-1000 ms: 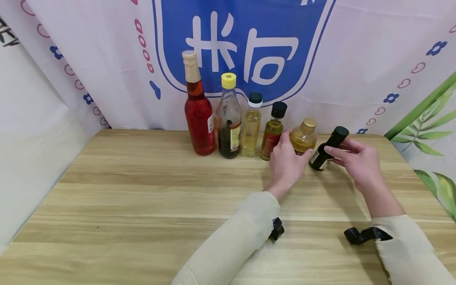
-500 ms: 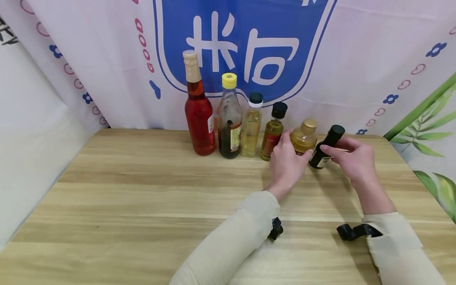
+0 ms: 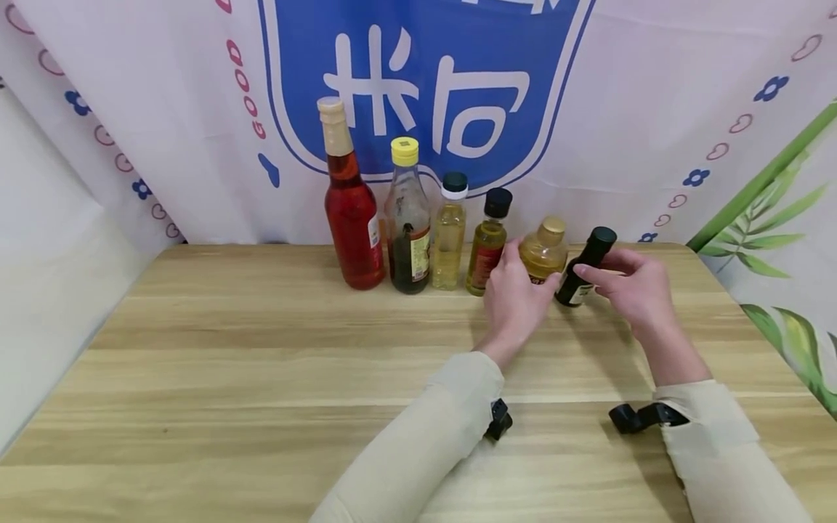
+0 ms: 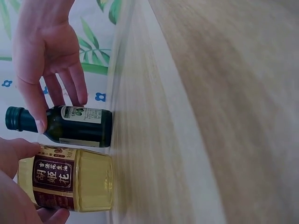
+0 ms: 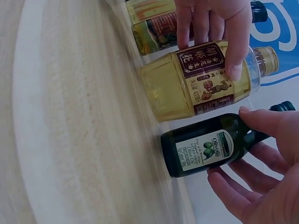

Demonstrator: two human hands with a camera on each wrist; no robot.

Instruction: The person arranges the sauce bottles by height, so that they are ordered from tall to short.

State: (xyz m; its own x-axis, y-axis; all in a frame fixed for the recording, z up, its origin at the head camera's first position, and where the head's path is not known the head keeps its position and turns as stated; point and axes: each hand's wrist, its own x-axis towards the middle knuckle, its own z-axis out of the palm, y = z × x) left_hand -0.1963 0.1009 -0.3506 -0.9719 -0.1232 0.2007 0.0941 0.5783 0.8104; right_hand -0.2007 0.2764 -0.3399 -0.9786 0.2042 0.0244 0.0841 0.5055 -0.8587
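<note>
My left hand (image 3: pixel 516 299) grips a squat bottle of peanut oil (image 3: pixel 543 256) with a gold cap, thumb on one side and fingers on the other. In the right wrist view, the thumb lies over its dark red label (image 5: pixel 205 77). Just to its right, my right hand (image 3: pixel 636 290) holds a small dark green olive oil bottle (image 3: pixel 577 282) between thumb and fingers around the shoulder and neck. This bottle leans to the right in the head view, its base at the table. The left wrist view shows the olive oil bottle (image 4: pixel 81 127) close beside the peanut oil bottle (image 4: pixel 93 179).
Left of my hands, a row continues along the table's back: an olive-coloured oil bottle (image 3: pixel 487 250), a pale oil bottle (image 3: pixel 449 243), a yellow-capped dark sauce bottle (image 3: pixel 407 247) and a tall red bottle (image 3: pixel 353 232). A printed curtain (image 3: pixel 628 131) hangs behind the wooden table (image 3: pixel 261 407).
My right hand has moved left with the olive oil bottle, bringing it nearer the peanut oil bottle and slightly more upright. My left hand keeps its grip; the head view has shifted a little.
</note>
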